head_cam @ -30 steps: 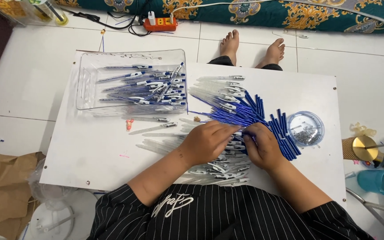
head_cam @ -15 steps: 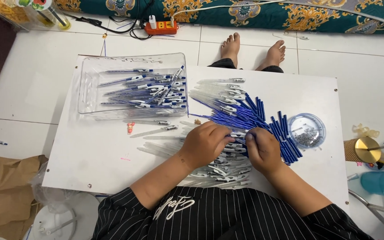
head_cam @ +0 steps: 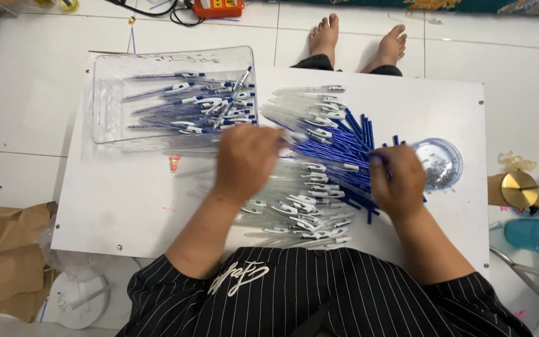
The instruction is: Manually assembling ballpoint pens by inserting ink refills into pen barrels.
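Brown paper bag lies crumpled at the lower left of the frame, off the white board you work on. At the upper left of that board sits a clear plastic tray holding finished pens, most lying roughly left to right. Your left hand hovers near the middle of the frame over the clear pen barrels; it is blurred, something pale shows at the fingertips, and I cannot tell whether the fingers are closed on anything. Those barrels lie fanned across the centre, long axes running mostly left to right, clip ends toward the right. They look light, stiff and smooth, so they may roll or slip; take one at mid-length between thumb and forefinger. Further right, the blue refills are piled with their long axes slanting from upper left to lower right. Your right hand rests on that pile, its fingers pinched on one thin blue refill. Just beyond sits a round clear dish of small metal bits.
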